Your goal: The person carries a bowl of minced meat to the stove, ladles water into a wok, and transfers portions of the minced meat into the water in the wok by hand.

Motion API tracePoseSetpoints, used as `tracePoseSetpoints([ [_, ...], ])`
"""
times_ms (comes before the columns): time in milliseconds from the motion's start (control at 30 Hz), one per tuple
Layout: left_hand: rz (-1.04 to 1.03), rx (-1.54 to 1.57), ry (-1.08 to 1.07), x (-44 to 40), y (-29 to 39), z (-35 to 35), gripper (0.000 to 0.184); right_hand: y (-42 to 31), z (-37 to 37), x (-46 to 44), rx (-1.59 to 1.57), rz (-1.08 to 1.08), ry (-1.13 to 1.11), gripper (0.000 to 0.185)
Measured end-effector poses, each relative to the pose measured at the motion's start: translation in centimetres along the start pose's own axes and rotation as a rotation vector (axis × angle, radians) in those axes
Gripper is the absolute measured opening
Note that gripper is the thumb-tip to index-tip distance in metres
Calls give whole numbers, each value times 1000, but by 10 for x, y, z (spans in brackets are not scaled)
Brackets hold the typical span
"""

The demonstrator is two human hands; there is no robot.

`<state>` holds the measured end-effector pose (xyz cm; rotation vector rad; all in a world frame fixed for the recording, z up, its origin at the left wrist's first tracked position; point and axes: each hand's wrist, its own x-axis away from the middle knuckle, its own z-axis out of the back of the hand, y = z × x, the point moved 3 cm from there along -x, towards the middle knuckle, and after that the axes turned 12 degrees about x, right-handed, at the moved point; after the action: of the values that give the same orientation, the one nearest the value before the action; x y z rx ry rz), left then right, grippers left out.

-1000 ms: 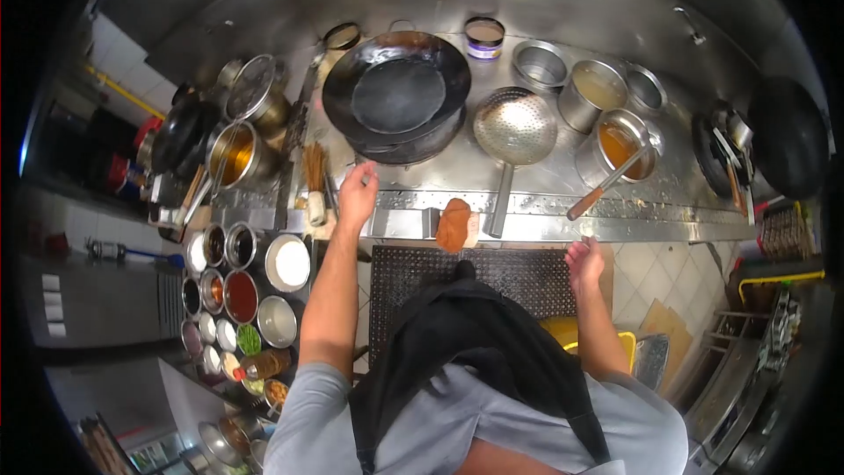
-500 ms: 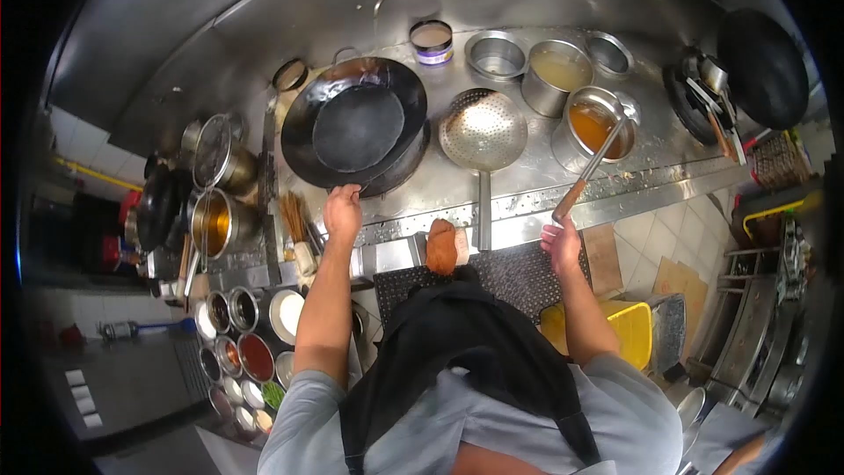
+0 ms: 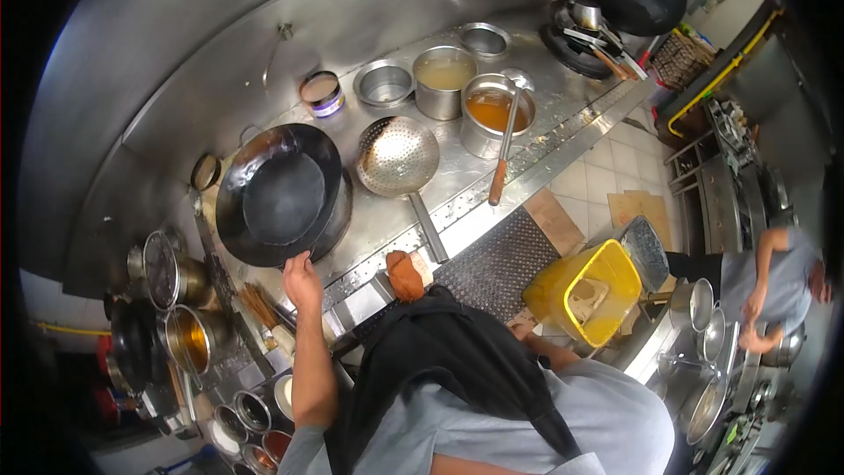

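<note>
Left of centre in the frame, a black wok (image 3: 283, 196) sits on a burner, tilted towards the viewer, with a loop handle at its far rim. At its lower edge, the left hand (image 3: 301, 283) touches the near rim with bent fingers; whether these grasp the metal or merely rest against it cannot be told. Low and right of centre, the right hand (image 3: 522, 332) is largely hidden beside the black apron (image 3: 431, 347), and its state cannot be told. At centre, a perforated skimmer (image 3: 397, 156) lies on the steel counter (image 3: 552, 95), its handle directed to the lower right; just left of the handle's end, a reddish-brown cloth (image 3: 404, 277) rests at the counter's edge. Upper right of centre, a wooden-handled ladle (image 3: 505, 148) lies across a pot of amber liquid (image 3: 479, 142), next to a pot of cloudy liquid (image 3: 432, 104). Lower right, a yellow bin (image 3: 563, 299) stands on the floor; near the right margin, a second person (image 3: 772, 277) holds both hands close together
</note>
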<state>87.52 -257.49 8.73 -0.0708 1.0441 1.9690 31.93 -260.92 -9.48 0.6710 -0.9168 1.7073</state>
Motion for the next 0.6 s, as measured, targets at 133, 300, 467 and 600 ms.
tracePoseSetpoints([
  [133,-6,-5,5,0,-3,-1,21,13,-10,-42,-246,-250,28,48],
  [300,-1,-21,8,-2,-5,-2,20,11,24,-65,-752,-182,186,34],
  [467,-54,71,45,0,-12,-3,20,-4,41,-64,-802,-162,166,36],
  [600,0,45,40,0,-8,3,19,-11,34,-70,-676,-180,106,43],
])
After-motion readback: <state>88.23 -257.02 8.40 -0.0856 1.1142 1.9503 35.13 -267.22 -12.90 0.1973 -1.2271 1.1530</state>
